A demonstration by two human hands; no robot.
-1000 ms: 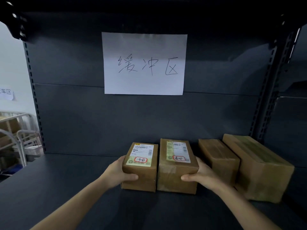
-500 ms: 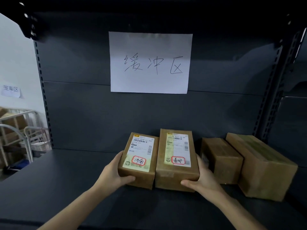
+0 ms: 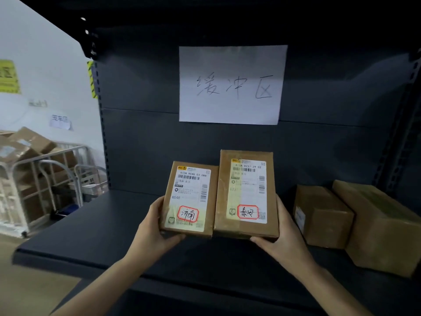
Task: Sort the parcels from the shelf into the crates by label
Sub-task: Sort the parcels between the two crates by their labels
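Two parcels, one to each hand. The left hand (image 3: 157, 226) cups the near left corner of the smaller parcel (image 3: 190, 199), thumb on its outer side and fingers curled beneath. The right hand (image 3: 282, 233) holds the taller parcel (image 3: 246, 195) the same way at its near right corner. The parcels touch along their inner sides, so the pair sits squeezed between the palms — long axes running away from the person, label faces tipped up toward the camera, near ends apparently clear of the shelf (image 3: 91, 236).

Each label bears a different handwritten word in a red ring, so I judge they go to different crates. As each hand already has its own box, the pair can part without a regrip. No crate is in view — which way each must travel cannot be told.

Near the right hand, a small brown box (image 3: 323, 217) and a big brown box (image 3: 382, 226) rest side by side on the shelf. A paper sign (image 3: 232, 84) hangs on the back panel, and a metal cart (image 3: 45, 169) of cartons stands off to the left.
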